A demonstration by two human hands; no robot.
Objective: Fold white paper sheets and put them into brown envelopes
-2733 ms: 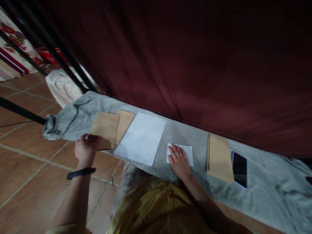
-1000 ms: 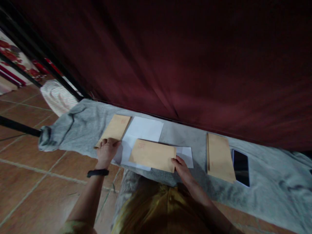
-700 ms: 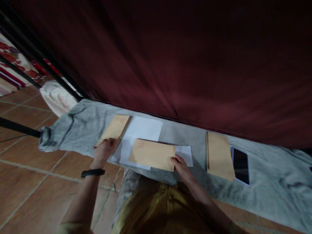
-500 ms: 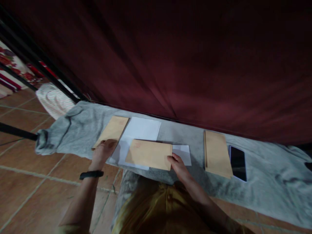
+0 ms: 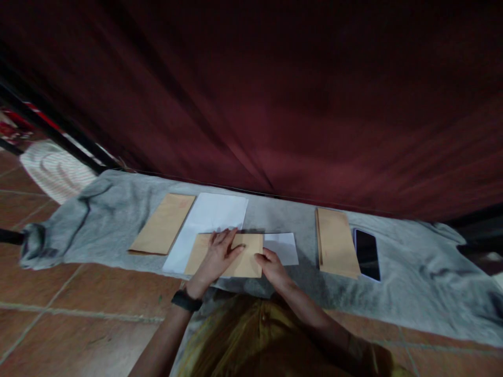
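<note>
A tan envelope (image 5: 251, 254) lies crosswise in front of me, over white paper. My left hand (image 5: 218, 257) rests flat on its face with the fingers spread. At the right end, my right hand (image 5: 272, 266) pinches the same envelope between thumb and fingers. Beyond that edge a folded white sheet (image 5: 285, 247) sticks out to the right. White sheets of paper (image 5: 220, 209) lie partly under the envelope, reaching up behind it. Farther left is a stack of tan envelopes (image 5: 163, 224).
On the right, another stack of tan envelopes (image 5: 338, 241) lies beside a dark-screened phone (image 5: 367, 254). Everything sits on a narrow surface draped with grey cloth (image 5: 416, 272). A dark red curtain (image 5: 251, 115) hangs behind it. Black metal bars (image 5: 51, 120) stand at the left.
My left hand has left the left envelope stack and moved right onto the middle envelope. My right hand keeps its grip on that envelope's right end. The whole view has shifted slightly.
</note>
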